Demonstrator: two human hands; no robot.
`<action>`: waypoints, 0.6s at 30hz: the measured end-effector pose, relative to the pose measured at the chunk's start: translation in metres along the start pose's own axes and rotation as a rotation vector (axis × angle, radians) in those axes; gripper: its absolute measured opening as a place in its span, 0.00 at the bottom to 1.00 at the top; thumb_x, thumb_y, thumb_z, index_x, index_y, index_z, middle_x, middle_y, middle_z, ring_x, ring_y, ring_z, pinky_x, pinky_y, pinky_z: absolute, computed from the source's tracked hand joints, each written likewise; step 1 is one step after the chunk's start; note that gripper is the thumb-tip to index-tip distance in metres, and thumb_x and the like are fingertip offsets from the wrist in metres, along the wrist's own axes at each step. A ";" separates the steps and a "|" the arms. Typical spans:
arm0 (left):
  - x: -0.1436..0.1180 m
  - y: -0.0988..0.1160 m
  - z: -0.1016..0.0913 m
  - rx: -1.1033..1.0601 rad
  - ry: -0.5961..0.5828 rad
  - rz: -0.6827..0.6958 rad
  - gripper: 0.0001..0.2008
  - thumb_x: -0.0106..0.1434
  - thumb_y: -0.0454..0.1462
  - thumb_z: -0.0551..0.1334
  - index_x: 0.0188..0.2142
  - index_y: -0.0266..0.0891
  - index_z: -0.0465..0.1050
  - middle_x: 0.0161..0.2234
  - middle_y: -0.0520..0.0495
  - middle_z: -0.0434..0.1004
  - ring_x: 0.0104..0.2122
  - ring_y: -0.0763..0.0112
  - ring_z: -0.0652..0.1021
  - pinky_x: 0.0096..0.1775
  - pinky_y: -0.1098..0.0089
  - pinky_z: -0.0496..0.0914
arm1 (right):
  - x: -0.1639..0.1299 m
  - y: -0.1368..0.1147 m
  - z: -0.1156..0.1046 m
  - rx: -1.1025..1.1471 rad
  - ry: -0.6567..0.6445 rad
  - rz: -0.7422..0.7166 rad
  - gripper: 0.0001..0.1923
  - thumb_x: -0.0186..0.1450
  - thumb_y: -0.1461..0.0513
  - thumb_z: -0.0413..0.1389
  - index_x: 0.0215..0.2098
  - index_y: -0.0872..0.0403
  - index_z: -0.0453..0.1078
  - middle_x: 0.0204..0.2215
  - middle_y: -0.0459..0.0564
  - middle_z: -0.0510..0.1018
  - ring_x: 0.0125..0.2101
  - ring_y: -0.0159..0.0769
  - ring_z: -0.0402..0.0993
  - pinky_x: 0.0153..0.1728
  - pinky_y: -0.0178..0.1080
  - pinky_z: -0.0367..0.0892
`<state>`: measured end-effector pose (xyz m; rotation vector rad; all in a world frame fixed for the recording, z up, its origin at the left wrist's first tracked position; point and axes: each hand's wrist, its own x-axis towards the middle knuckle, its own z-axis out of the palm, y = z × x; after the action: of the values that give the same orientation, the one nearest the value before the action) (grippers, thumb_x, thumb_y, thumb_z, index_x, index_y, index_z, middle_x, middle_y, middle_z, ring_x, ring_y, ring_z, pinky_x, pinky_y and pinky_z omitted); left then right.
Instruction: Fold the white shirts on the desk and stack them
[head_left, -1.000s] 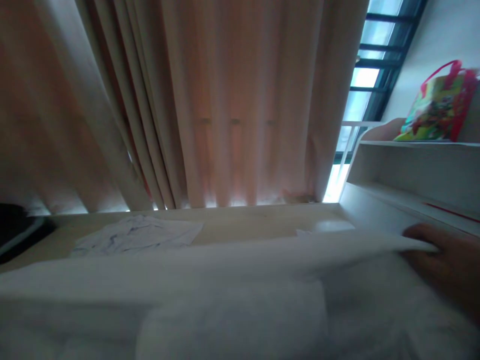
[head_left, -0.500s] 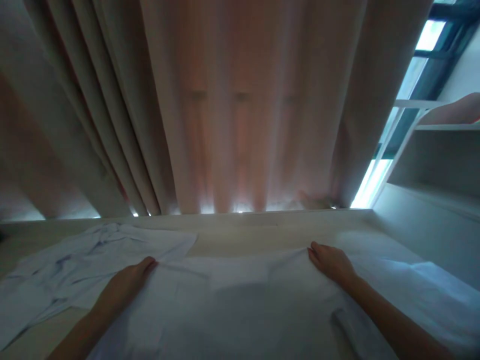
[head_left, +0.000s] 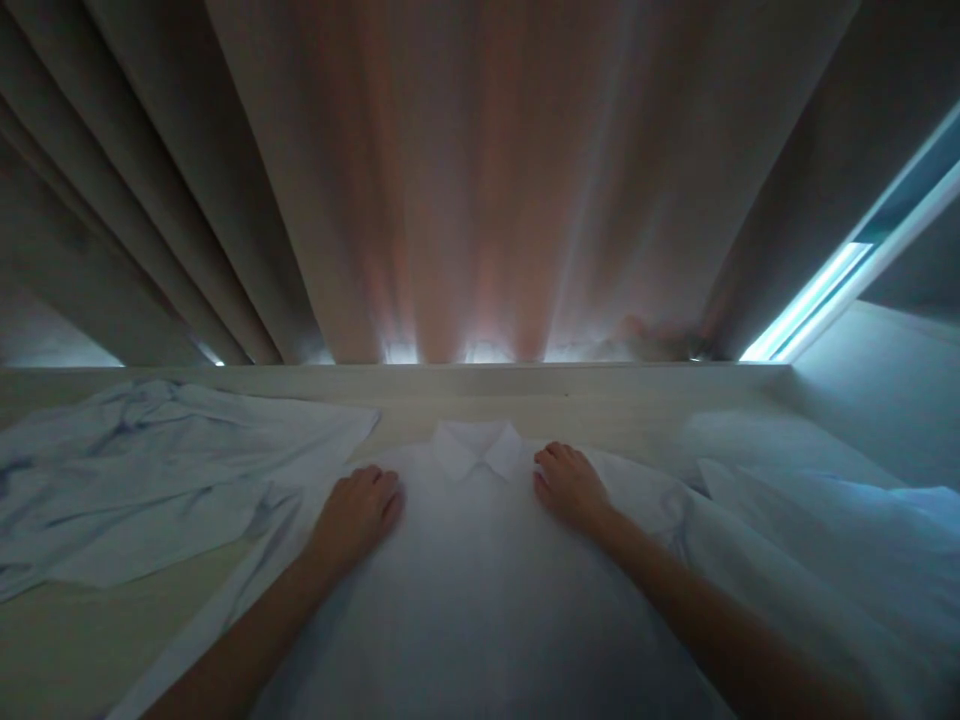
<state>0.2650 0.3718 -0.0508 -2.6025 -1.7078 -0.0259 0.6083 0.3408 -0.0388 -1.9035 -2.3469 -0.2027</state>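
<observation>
A white collared shirt [head_left: 480, 570] lies spread out in front of me, its collar [head_left: 478, 450] at the far end and its front facing up. My left hand [head_left: 360, 515] is on the shirt's left shoulder area, fingers curled in against the cloth. On the other side of the collar, my right hand [head_left: 568, 485] rests at the right shoulder area with its fingers bent onto the fabric. Both sets of fingertips are partly hidden. The shirt's lower part runs out of view at the bottom.
Another white garment [head_left: 172, 470] lies rumpled to the left. More white cloth [head_left: 832, 530] lies on the right. The pale surface [head_left: 630, 410] ends at a long curtain [head_left: 480, 200]. A white cabinet panel [head_left: 862, 390] stands at the right beside a bright window gap [head_left: 817, 290].
The shirt, earlier held up by its far edge between both hands, has come down flat, and its collar now shows. Both hands have moved inward, closer together. The view has tilted down slightly.
</observation>
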 end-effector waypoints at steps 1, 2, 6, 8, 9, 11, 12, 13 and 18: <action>-0.003 0.008 0.009 -0.030 -0.008 0.016 0.20 0.64 0.43 0.46 0.46 0.38 0.69 0.46 0.38 0.72 0.47 0.60 0.71 0.48 0.60 0.64 | -0.001 -0.010 0.004 0.033 0.004 -0.024 0.14 0.64 0.62 0.45 0.46 0.55 0.66 0.45 0.56 0.71 0.47 0.40 0.64 0.49 0.42 0.56; -0.006 0.014 0.017 -0.046 -0.006 0.019 0.21 0.65 0.44 0.46 0.49 0.39 0.68 0.49 0.38 0.71 0.50 0.59 0.70 0.50 0.59 0.63 | -0.001 -0.018 0.009 0.057 0.009 -0.044 0.16 0.65 0.61 0.45 0.48 0.56 0.66 0.47 0.56 0.70 0.48 0.41 0.63 0.50 0.42 0.56; -0.009 0.026 0.040 -0.014 0.025 0.020 0.27 0.64 0.48 0.46 0.58 0.39 0.59 0.60 0.34 0.59 0.60 0.51 0.60 0.57 0.51 0.55 | 0.004 -0.033 0.028 0.120 -0.040 -0.113 0.23 0.66 0.58 0.45 0.57 0.59 0.60 0.57 0.59 0.64 0.56 0.43 0.59 0.56 0.45 0.52; -0.014 0.027 0.036 -0.007 0.042 0.038 0.27 0.65 0.47 0.46 0.59 0.38 0.58 0.61 0.34 0.57 0.61 0.50 0.58 0.59 0.50 0.53 | 0.006 -0.037 0.031 0.135 -0.071 -0.105 0.25 0.66 0.57 0.44 0.59 0.60 0.58 0.59 0.62 0.61 0.59 0.46 0.56 0.58 0.48 0.51; -0.020 0.025 0.030 -0.015 0.057 0.047 0.27 0.65 0.47 0.46 0.59 0.38 0.57 0.61 0.34 0.58 0.61 0.52 0.58 0.59 0.50 0.52 | 0.004 -0.040 0.030 0.141 -0.066 -0.079 0.26 0.66 0.56 0.45 0.60 0.61 0.57 0.60 0.63 0.59 0.60 0.48 0.54 0.58 0.50 0.50; -0.047 0.016 0.012 -0.041 0.112 0.040 0.27 0.65 0.47 0.47 0.60 0.39 0.57 0.61 0.37 0.58 0.62 0.54 0.58 0.60 0.51 0.53 | -0.012 -0.048 0.025 0.172 -0.008 -0.024 0.28 0.66 0.57 0.45 0.61 0.62 0.55 0.61 0.64 0.56 0.61 0.49 0.51 0.59 0.52 0.49; -0.069 0.008 0.001 -0.055 0.148 0.012 0.26 0.64 0.47 0.47 0.59 0.39 0.58 0.61 0.38 0.60 0.61 0.55 0.59 0.60 0.52 0.54 | -0.027 -0.054 0.022 0.196 0.035 -0.009 0.28 0.66 0.57 0.45 0.62 0.61 0.54 0.62 0.63 0.55 0.62 0.49 0.50 0.59 0.51 0.50; -0.097 -0.002 -0.009 -0.067 0.184 -0.030 0.27 0.64 0.47 0.48 0.59 0.41 0.59 0.60 0.39 0.61 0.60 0.56 0.60 0.60 0.53 0.56 | -0.046 -0.060 0.020 0.227 0.083 -0.015 0.28 0.66 0.57 0.45 0.62 0.59 0.53 0.63 0.61 0.54 0.62 0.47 0.49 0.60 0.51 0.50; -0.275 -0.064 -0.032 -0.036 0.237 -0.307 0.22 0.62 0.44 0.48 0.44 0.39 0.75 0.41 0.38 0.78 0.41 0.56 0.77 0.47 0.55 0.71 | -0.167 -0.087 0.034 0.256 0.105 -0.033 0.27 0.65 0.54 0.45 0.62 0.48 0.54 0.64 0.54 0.53 0.62 0.47 0.50 0.59 0.53 0.52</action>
<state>0.0964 0.1441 -0.0255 -2.2236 -2.0062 -0.3587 0.5577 0.1680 -0.1033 -1.6944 -2.2149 -0.0035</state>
